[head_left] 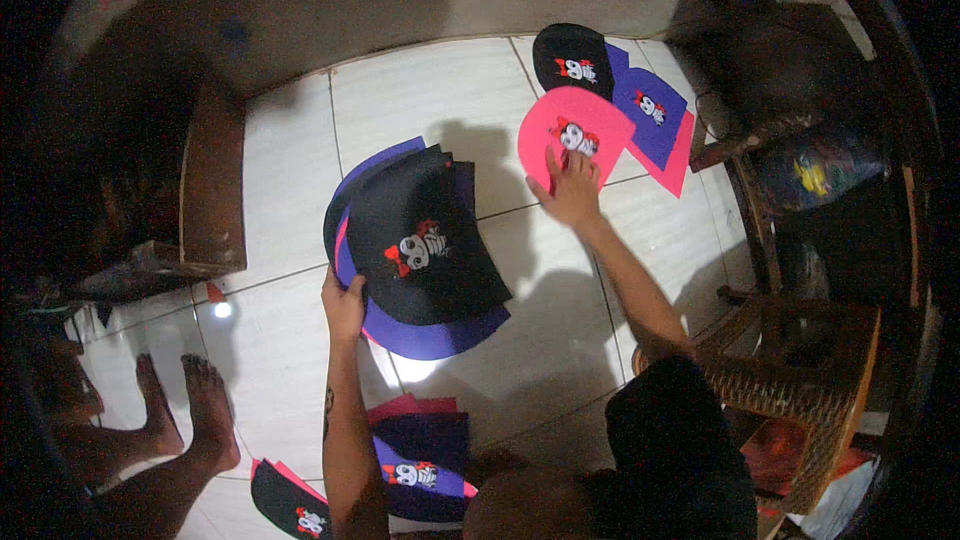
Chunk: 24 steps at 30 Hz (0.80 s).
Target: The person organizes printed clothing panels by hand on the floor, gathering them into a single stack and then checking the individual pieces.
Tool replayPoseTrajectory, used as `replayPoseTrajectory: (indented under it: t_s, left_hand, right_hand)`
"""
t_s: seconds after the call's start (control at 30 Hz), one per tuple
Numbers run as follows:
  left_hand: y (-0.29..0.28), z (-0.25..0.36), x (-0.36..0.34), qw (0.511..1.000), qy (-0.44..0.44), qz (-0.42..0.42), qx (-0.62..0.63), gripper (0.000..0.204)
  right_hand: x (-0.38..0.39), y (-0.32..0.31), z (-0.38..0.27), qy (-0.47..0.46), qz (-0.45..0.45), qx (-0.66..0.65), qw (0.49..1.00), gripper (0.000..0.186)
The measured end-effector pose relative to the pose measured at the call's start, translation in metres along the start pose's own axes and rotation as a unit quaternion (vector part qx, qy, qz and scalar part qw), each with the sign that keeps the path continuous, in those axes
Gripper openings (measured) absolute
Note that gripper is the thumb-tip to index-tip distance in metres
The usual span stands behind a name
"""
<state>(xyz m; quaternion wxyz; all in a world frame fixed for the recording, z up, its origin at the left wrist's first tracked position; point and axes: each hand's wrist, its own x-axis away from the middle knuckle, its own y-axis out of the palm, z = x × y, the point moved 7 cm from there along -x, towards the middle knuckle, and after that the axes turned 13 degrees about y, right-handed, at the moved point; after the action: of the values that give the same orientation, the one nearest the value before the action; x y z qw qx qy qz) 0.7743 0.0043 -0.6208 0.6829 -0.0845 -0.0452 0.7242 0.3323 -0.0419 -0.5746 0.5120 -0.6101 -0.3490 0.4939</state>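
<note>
The left hand is at the left edge of a big pile of soft-looking, flat cloth pieces, each with a round end. It pinches that edge: the thumb lies on the top side, and the other fingers go under, where I cannot see them well. On top of the pile is a black cloth piece with a white skeleton picture and a red bow. A purple cloth piece sticks out under it on the near side. The pile is in the middle of the shiny white tile floor.

The right hand is farther away and to the right. Its fingers are spread out and touch a bright pink cloth piece with a round end, right by its skeleton picture. They rest on it and do not grip it. Just past the pink piece are a black round-ended piece and a purple piece, partly on top of each other. More pieces, purple and black, lie on the near side.
</note>
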Motion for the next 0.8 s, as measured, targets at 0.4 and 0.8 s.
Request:
replayPoseTrajectory:
  t_s: [0.4,0.8]
  left_hand:
    - [-0.002,0.002,-0.001,1.000,-0.005,0.018,-0.006,0.047]
    - [0.004,0.009,-0.003,0.999,-0.045,0.006,0.026,0.045]
  right_hand:
    - [0.101,-0.079,-0.138,-0.131,-0.012,-0.206,0.970,0.048]
    - [0.195,-0.065,-0.213,-0.158,-0.114,-0.159,0.968,0.075]
